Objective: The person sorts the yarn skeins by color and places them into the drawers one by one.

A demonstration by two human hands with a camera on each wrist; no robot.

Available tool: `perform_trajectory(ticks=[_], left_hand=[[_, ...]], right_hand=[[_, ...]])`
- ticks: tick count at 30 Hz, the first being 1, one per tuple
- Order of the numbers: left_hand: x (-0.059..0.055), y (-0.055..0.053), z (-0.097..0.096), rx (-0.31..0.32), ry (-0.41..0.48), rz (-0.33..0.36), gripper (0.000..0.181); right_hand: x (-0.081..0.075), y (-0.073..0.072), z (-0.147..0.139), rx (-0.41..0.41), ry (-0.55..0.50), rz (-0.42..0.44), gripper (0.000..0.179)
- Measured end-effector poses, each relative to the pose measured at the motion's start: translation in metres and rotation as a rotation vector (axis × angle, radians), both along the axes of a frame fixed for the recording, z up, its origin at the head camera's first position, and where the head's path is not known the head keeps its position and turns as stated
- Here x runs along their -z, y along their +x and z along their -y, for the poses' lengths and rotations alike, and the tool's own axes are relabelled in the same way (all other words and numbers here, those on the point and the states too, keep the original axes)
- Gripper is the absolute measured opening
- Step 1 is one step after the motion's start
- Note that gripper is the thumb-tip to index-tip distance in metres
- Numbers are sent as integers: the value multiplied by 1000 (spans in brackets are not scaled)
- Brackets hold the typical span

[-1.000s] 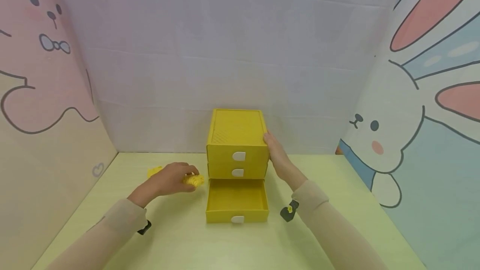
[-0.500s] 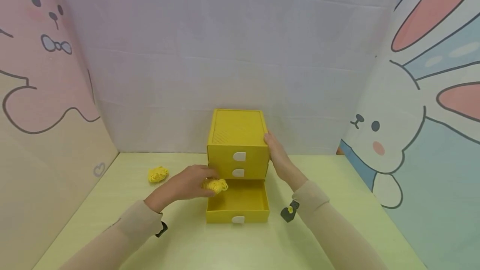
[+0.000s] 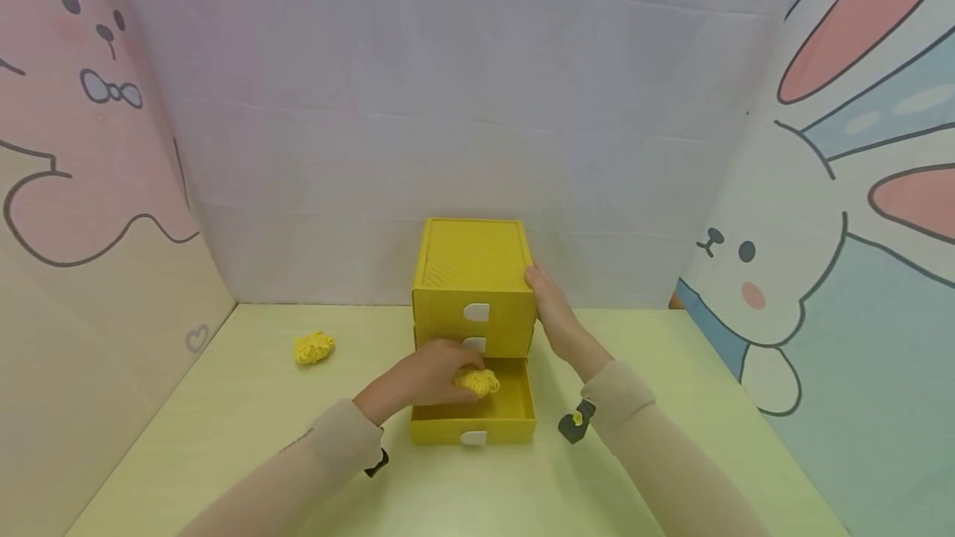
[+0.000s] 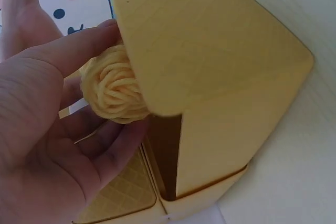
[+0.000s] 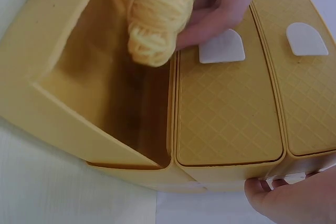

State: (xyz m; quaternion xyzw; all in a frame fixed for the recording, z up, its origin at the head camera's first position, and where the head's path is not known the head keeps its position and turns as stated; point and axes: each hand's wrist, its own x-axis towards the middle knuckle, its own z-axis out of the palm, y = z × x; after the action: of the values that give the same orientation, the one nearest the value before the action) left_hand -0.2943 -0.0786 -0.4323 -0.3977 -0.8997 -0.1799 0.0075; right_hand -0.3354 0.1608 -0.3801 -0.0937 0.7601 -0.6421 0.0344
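A small ball of yellow yarn (image 3: 481,383) is gripped between the thumb and fingers of my left hand (image 3: 429,375), above the pulled-out bottom drawer (image 3: 515,431). In the left wrist view the yarn ball (image 4: 115,86) shows its wound strands beside the drawer front. The right wrist view shows the drawer's inside (image 5: 113,87) bare below the yarn. My right hand (image 3: 555,313) rests against the right side of the yellow drawer cabinet (image 3: 477,251), its fingers along the upper edge. The two upper drawers are closed, each with a white tab handle (image 3: 476,312).
A second yellow yarn ball (image 3: 314,348) lies on the pale table (image 3: 298,429), left of the cabinet. Fabric walls with cartoon animals enclose the table at the back and both sides. A dark strap piece (image 3: 576,421) hangs under the right sleeve.
My left hand has carried the yarn ball rightward from the table beside the cabinet to over the open drawer. The second yarn ball has come into full view. My right hand stays put.
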Motion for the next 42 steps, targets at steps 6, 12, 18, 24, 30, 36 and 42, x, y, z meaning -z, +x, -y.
perform_trajectory(ticks=[6,12,18,24,30,36,42], left_hand=[[9,2,-17,0,11,19,30],[19,0,-33,-1,30,-9,23],[23,3,-48,-40,24,16,21],[26,5,-57,-83,21,41,23],[32,4,-61,-101,23,35,25],[36,4,-64,-98,28,27,29],[32,8,-62,-110,33,45,35]], right_hand=[[0,1,0,-8,-9,-2,66],[0,1,-1,-4,-8,-2,66],[1,2,0,0,-7,0,65],[1,2,0,-3,-10,-3,66],[0,2,0,-9,-14,-1,66],[0,3,-1,-11,-16,0,66],[1,3,-1,-21,-25,-22,64]])
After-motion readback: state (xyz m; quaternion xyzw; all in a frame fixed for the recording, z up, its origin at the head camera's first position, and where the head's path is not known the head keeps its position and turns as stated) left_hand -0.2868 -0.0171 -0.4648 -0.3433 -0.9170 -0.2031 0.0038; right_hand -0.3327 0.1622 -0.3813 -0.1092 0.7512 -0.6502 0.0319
